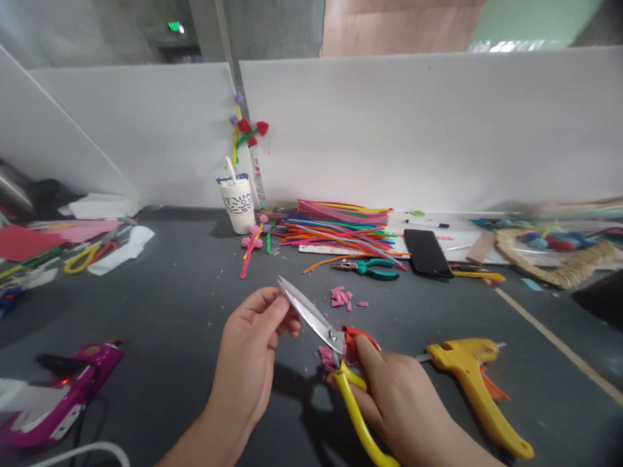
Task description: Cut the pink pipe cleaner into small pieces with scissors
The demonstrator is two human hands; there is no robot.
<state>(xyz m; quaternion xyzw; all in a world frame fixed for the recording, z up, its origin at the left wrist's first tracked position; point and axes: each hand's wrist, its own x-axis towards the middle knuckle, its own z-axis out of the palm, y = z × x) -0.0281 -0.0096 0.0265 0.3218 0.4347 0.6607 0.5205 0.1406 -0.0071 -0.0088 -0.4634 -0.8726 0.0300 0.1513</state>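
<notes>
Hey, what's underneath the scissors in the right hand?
Pink clippings show beneath the scissors, on the dark tabletop. Whatever lies directly behind them or the right hand is covered.

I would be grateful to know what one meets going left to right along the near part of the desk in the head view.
Magenta device, left hand, right hand, yellow glue gun. The scissors overlap both hands in the picture, so I leave them out.

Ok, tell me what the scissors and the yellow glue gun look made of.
Scissors: blades probably steel, from the silvery sheen; handles likely smooth plastic, solid yellow and red-orange. Yellow glue gun: probably satin plastic, from its even colour.
</notes>
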